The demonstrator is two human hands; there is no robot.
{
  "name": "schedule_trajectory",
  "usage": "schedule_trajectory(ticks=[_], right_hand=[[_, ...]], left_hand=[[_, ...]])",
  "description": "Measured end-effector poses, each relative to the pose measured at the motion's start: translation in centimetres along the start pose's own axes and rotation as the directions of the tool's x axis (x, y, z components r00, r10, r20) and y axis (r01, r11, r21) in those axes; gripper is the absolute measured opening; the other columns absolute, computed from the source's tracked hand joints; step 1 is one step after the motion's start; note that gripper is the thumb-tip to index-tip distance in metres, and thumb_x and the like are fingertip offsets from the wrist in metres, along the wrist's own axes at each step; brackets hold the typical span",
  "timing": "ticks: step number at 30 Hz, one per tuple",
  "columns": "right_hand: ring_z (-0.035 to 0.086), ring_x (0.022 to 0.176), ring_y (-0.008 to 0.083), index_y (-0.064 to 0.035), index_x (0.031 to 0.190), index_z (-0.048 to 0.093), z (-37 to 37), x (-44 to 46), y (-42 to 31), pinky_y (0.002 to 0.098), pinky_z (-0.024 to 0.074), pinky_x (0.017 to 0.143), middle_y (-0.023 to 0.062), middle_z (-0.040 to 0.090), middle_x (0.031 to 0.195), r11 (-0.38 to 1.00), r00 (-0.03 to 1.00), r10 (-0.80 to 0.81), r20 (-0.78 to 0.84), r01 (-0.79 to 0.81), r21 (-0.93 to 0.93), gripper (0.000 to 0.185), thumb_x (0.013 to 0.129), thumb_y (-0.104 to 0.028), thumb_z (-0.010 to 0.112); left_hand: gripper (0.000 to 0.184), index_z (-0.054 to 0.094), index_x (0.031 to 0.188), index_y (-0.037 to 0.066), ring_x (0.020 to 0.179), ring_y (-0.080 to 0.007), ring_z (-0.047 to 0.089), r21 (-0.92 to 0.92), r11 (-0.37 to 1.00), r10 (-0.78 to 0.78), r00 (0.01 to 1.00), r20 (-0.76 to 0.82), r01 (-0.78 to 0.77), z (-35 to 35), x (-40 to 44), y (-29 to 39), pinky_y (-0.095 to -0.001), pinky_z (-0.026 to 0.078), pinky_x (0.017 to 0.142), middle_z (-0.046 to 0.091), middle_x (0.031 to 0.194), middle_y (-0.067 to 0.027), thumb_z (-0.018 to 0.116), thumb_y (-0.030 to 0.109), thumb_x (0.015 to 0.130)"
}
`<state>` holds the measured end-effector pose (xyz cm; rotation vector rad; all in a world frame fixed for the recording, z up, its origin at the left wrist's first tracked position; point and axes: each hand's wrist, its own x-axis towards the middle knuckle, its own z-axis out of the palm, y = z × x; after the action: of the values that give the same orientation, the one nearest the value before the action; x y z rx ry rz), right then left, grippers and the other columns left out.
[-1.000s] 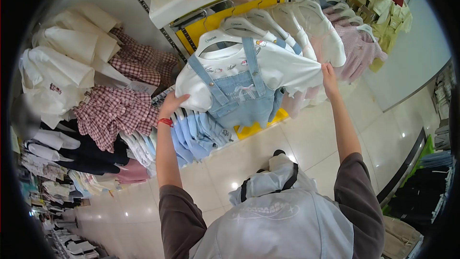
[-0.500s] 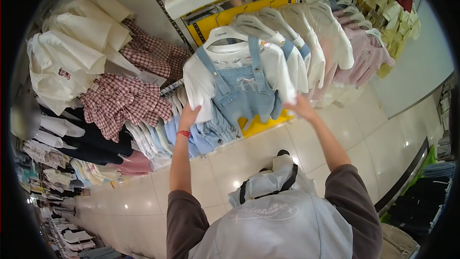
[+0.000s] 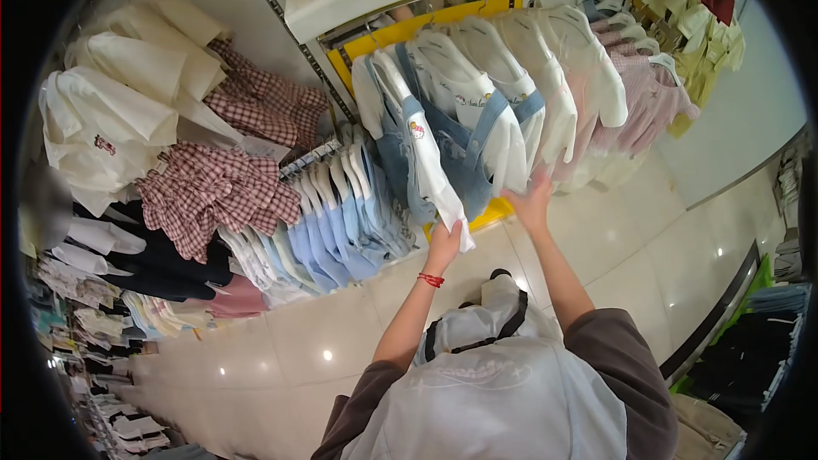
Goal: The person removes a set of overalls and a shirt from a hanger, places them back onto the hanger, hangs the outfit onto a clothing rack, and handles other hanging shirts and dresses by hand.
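Note:
My left hand (image 3: 444, 247), with a red band at the wrist, grips the sleeve end of a white shirt (image 3: 428, 153) that hangs turned edge-on under light-blue denim straps. My right hand (image 3: 530, 202) has its fingers spread and holds nothing. It is just below the sleeve of the neighbouring white shirt with a denim pinafore (image 3: 471, 152). Both outfits hang on white hangers from the curved metal rail (image 3: 443, 2).
Red checked skirts (image 3: 217, 192) and cream tops (image 3: 106, 132) hang at the left. Blue garments (image 3: 328, 234) hang on a lower rail. Pink dresses (image 3: 643, 98) are at the right. A white shelf (image 3: 324, 0) juts out above the rail over the tiled floor (image 3: 358, 324).
The front outfit has turned from facing me to edge-on, showing the one behind it. My left hand has moved right with a sleeve in it. My right hand has let go of the other sleeve.

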<state>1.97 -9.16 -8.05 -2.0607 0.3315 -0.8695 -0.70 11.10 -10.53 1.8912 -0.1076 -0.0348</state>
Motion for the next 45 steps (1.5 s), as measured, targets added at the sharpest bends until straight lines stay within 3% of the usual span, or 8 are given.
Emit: schedule_trajectory(ticks=[9, 19, 23, 26, 29, 33, 39, 45], right_hand=[[0.057, 0.087, 0.0148, -0.0016, 0.106, 0.052, -6.3, 11.1, 4.5, 0.0281, 0.0488, 0.071, 0.0052, 0.058, 0.094, 0.415, 0.726, 0.312, 0.613, -0.684, 0.600, 0.025, 0.089, -0.019, 0.047], [0.057, 0.089, 0.0142, -0.0029, 0.112, 0.049, -9.8, 14.2, 5.3, 0.0289, 0.0492, 0.074, 0.0052, 0.057, 0.101, 0.499, 0.623, 0.369, 0.689, -0.759, 0.419, 0.030, 0.090, -0.022, 0.043], [0.052, 0.076, 0.0084, -0.0100, 0.098, 0.054, -8.1, 10.6, 4.0, 0.0235, 0.0458, 0.060, -0.0031, 0.055, 0.086, 0.888, 0.415, 0.305, 0.858, -0.450, -0.098, 0.017, 0.087, -0.022, 0.049], [0.052, 0.078, 0.0084, -0.0064, 0.098, 0.054, -6.3, 10.2, -1.9, 0.0227, 0.0459, 0.063, -0.0027, 0.053, 0.085, 0.886, 0.238, 0.127, 0.963, 0.409, -0.218, 0.018, 0.085, -0.020, 0.053], [0.056, 0.077, 0.0127, -0.0022, 0.098, 0.055, -4.8, 10.1, -11.9, 0.0263, 0.0462, 0.066, 0.0032, 0.057, 0.088, 0.967, 0.468, -0.084, 0.880, -0.174, 0.185, 0.027, 0.083, -0.024, 0.057], [0.053, 0.089, 0.0139, -0.0004, 0.110, 0.047, 1.0, 12.1, -17.7, 0.0286, 0.0436, 0.077, 0.0078, 0.055, 0.101, 0.784, 0.659, -0.444, 0.607, -0.042, 0.619, 0.036, 0.083, -0.021, 0.059], [0.049, 0.091, 0.0108, -0.0017, 0.108, 0.047, 8.8, 13.7, -17.7, 0.0238, 0.0392, 0.079, 0.0052, 0.054, 0.099, 0.811, 0.564, -0.329, 0.757, -0.242, 0.533, 0.031, 0.088, -0.024, 0.052], [0.039, 0.068, 0.0056, -0.0035, 0.084, 0.047, 10.7, 11.1, -16.0, 0.0212, 0.0355, 0.060, -0.0021, 0.045, 0.074, 0.766, 0.592, -0.282, 0.755, -0.334, 0.548, 0.018, 0.090, -0.020, 0.047]], left_hand=[[0.028, 0.051, 0.100, -0.005, 0.082, -0.0334, 0.057, -0.133, 0.989, -0.076, 0.991, -0.114, 0.060, -0.7, -1.7, 1.3, -0.0356, 0.043, 0.073, 0.058, 0.088, -0.0215, 0.046, 0.019, 0.087], [0.028, 0.051, 0.101, -0.004, 0.077, -0.0328, 0.058, -0.219, 0.976, -0.034, 0.983, -0.179, -0.007, -0.1, -2.3, 1.7, -0.0345, 0.044, 0.069, 0.059, 0.084, -0.0209, 0.047, 0.019, 0.086], [0.027, 0.051, 0.102, -0.004, 0.079, -0.0290, 0.058, -0.116, 0.991, -0.063, 0.997, -0.033, 0.059, 2.0, -3.6, 2.2, -0.0341, 0.045, 0.071, 0.059, 0.090, -0.0171, 0.048, 0.018, 0.086], [0.025, 0.051, 0.100, -0.002, 0.075, -0.0330, 0.059, -0.061, 0.996, 0.070, 0.989, 0.131, -0.062, 3.8, -4.4, 5.2, -0.0369, 0.046, 0.067, 0.059, 0.083, -0.0182, 0.048, 0.017, 0.084], [0.024, 0.051, 0.101, 0.000, 0.077, -0.0279, 0.058, -0.070, 0.989, 0.149, 0.882, 0.448, -0.131, 2.6, -5.0, 9.8, -0.0340, 0.045, 0.069, 0.057, 0.085, -0.0144, 0.052, 0.016, 0.082], [0.021, 0.053, 0.098, 0.003, 0.081, -0.0185, 0.056, -0.072, 0.919, 0.392, 0.874, 0.286, -0.388, -0.8, -1.1, 11.9, -0.0299, 0.044, 0.074, 0.054, 0.091, -0.0095, 0.056, 0.013, 0.081], [0.042, 0.044, 0.110, -0.002, 0.085, -0.0252, 0.057, 0.005, 0.899, 0.424, 0.865, -0.269, -0.439, -11.1, 9.1, 16.8, -0.0314, 0.046, 0.073, 0.056, 0.098, -0.0165, 0.060, 0.020, 0.079], [0.064, 0.042, 0.107, -0.012, 0.083, -0.0203, 0.056, 0.106, 0.991, 0.082, 0.995, -0.054, -0.076, -12.9, 15.1, 16.0, -0.0269, 0.045, 0.073, 0.055, 0.095, -0.0192, 0.062, 0.040, 0.077]])
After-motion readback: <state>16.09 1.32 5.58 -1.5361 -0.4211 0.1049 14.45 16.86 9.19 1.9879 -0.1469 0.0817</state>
